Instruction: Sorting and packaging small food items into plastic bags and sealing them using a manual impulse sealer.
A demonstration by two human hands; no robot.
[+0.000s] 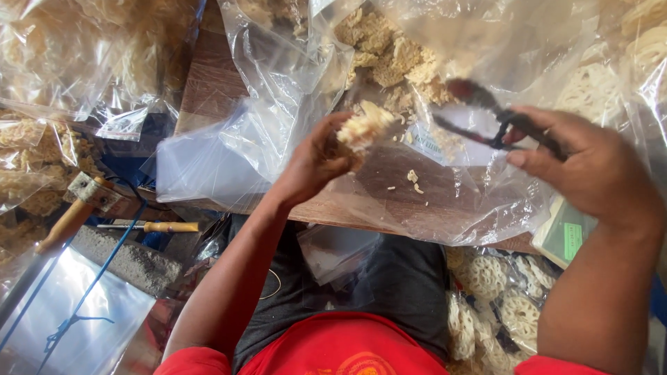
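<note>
Left hand: the left hand (314, 163) is closed around a pale noodle cracker (364, 126), pinched in the fingertips and raised over the tabletop (208, 83).
Right hand: the right hand (590, 167) grips dark-handled tongs (486, 114), fingers wrapped around the handles; the tips (somewhat blurred) point left toward the cracker, with a gap between tips and cracker.
Under the hands: a clear plastic bag (292, 90) lies spread open on the wooden tabletop, with a heap of the same pale crackers (392, 55) at its far end and a few crumbs (413, 179) just below the held one.
Right side: round lattice-shaped crackers (497, 305) in clear bags sit beside the person's lap, below the tabletop edge.
Left side: more bagged noodle crackers (35, 153) are stacked there; a wooden-handled tool (156, 226) lies near a grey block (121, 260).
Person: red shirt (340, 347), seen from above.
</note>
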